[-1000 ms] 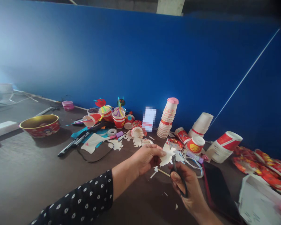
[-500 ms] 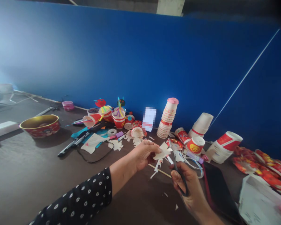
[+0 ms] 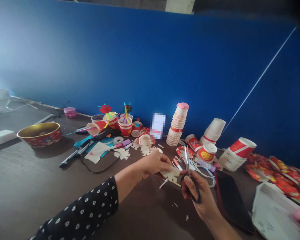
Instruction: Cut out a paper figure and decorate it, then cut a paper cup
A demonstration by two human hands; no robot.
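Note:
My left hand (image 3: 153, 163) pinches a piece of cut cream paper (image 3: 170, 175) between thumb and fingers, and a black sleeve with white dots (image 3: 77, 211) covers that forearm. My right hand (image 3: 198, 196) grips black-handled scissors (image 3: 187, 163) with the blades pointing up, apart, just beyond the paper's right edge. Thin paper scraps (image 3: 163, 183) lie on the dark table (image 3: 27, 186) under my hands. Both hands hide part of the paper.
Behind my hands stand stacked paper cups (image 3: 177, 125), decorated red cups (image 3: 125, 125) and cut paper shapes (image 3: 145, 145). A gold-rimmed red bowl (image 3: 38, 133) sits left, and a black tablet (image 3: 232, 200) lies right. A blue wall (image 3: 150, 60) closes the back.
The paper piece has dropped lower and lies flatter in my left hand. The scissors have swung more upright, with their blades showing apart. My right hand has moved little.

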